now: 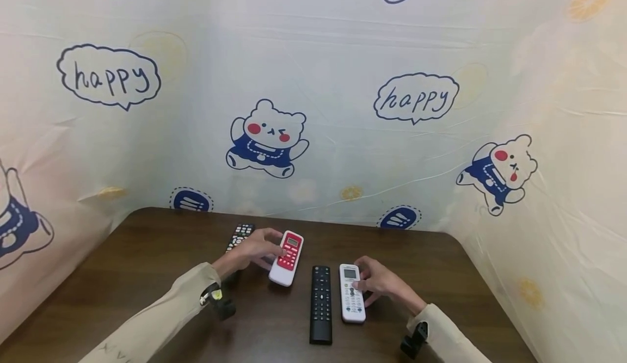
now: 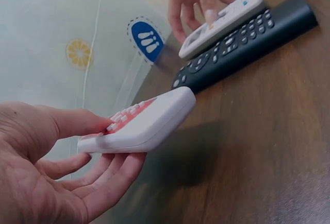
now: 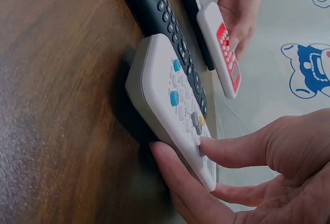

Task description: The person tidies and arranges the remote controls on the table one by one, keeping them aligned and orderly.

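My left hand (image 1: 256, 247) grips a white remote control with a red button panel (image 1: 280, 275), thumb on the buttons and fingers beneath. In the left wrist view this red-and-white remote (image 2: 160, 118) is tilted above the table, its shadow below. My right hand (image 1: 384, 281) pinches a white remote control (image 1: 352, 303) with a grey screen, thumb on its face and a finger along its side. The right wrist view shows that white remote (image 3: 157, 80) with blue, yellow and grey buttons, its near end over a dark shadow. Between the hands lies a long black remote control (image 1: 320, 303).
Another black remote (image 1: 240, 235) with white buttons lies at the back left, partly hidden by my left hand. The brown wooden table (image 1: 416, 248) meets a pale cloth (image 1: 333, 151) printed with cartoon bears at its back and sides. Each wrist carries a small black camera (image 1: 415, 340).
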{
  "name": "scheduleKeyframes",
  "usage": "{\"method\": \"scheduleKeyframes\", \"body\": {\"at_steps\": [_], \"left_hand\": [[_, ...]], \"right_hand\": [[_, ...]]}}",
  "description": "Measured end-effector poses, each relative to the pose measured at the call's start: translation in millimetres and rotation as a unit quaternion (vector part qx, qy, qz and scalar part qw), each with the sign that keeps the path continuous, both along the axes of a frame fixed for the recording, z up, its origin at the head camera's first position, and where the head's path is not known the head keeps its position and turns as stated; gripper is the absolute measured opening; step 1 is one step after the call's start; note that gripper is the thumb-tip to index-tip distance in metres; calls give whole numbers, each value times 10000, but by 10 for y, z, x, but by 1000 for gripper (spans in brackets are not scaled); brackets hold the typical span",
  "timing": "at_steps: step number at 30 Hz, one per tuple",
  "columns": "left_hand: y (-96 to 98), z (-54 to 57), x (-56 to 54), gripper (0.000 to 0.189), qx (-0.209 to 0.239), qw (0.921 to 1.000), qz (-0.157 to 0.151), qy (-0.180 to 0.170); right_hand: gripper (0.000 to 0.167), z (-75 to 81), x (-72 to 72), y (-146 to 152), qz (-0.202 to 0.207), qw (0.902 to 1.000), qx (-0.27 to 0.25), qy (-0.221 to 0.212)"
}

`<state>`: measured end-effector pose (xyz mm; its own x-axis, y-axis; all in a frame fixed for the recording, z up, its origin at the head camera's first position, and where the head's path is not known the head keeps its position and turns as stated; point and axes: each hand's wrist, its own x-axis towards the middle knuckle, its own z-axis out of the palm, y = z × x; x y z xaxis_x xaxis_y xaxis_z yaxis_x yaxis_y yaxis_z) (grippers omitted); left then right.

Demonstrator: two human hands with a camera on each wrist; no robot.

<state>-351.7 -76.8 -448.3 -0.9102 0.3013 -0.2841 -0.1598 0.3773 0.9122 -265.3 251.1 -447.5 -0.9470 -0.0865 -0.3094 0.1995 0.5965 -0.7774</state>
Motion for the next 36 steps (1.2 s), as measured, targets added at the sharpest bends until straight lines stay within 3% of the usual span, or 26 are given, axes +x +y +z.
{"method": "scheduleKeyframes", "body": {"at_steps": [11,17,25,36], "left_hand": [[-45,4,137,78,526,9984,-216,28],[-83,-26,192,77,754,9970,-155,90],[-98,-78,314,76,790,9968,-125,-33],[-52,-116,420,76,1039,9936,-435,-133]], "right_hand": [[53,1,-19,-15,74,9999,71,-71],[52,10,-37,-10,106,9999,45,-108],[51,7,-35,-8,92,9999,9,-126],[52,30,-46,-9,100,9998,122,-140]]}}
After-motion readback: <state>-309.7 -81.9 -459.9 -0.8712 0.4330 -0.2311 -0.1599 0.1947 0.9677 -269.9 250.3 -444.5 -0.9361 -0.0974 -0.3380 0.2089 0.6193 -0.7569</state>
